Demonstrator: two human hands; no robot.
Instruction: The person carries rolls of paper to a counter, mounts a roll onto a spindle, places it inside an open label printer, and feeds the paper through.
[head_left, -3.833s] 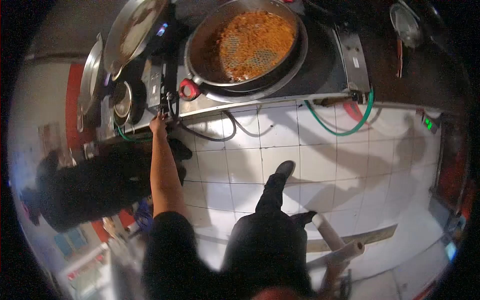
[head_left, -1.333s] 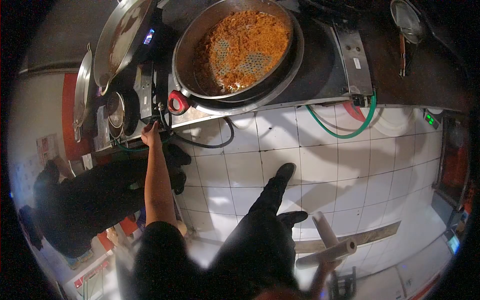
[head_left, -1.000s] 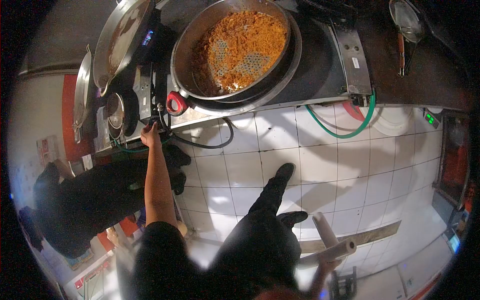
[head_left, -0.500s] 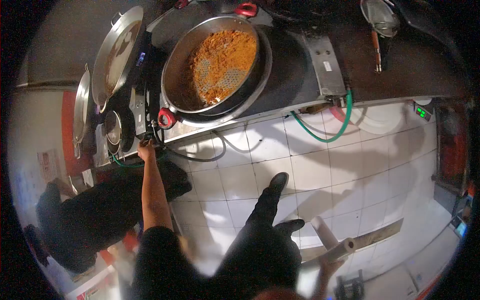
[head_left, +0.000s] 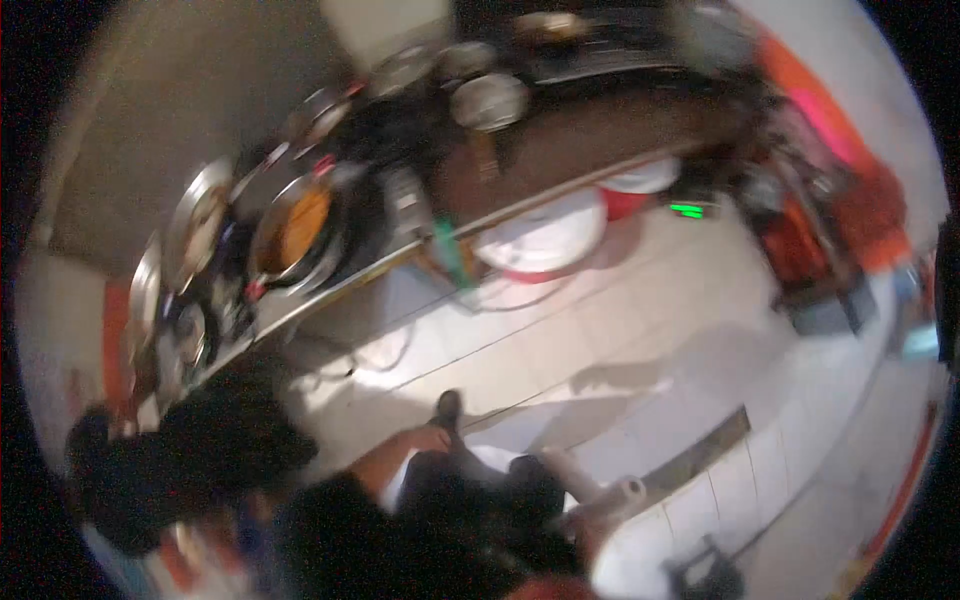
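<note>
My left hand [head_left: 430, 438] hangs in front of my dark trousers, near the black shoe [head_left: 449, 404]. Motion blur smears its fingers, and nothing can be made out in them. Low in the view, my right hand [head_left: 588, 538] is mostly in shade, wrapped around a pale roll [head_left: 612, 497] with a hole in its end. A second pale, tube-like piece [head_left: 568, 470] meets the roll at an angle; whether the two are joined I cannot tell. On the stove, away from both hands, a deep pan [head_left: 268, 258] holds orange-brown crumbly food [head_left: 303, 228].
Wide pans [head_left: 183, 222] stand at the left end of the counter. A strainer [head_left: 489, 102] lies on the dark counter [head_left: 560, 150]. Below are a white-lidded red tub [head_left: 545, 240], a green hose [head_left: 452, 255] and a lit green display [head_left: 687, 211]. A dark-clothed person [head_left: 190, 445] is at left.
The view has swung right and blurred, so the stove sits farther left and smaller. My left hand has left the stove's front controls and come back before my legs. My right hand keeps the roll.
</note>
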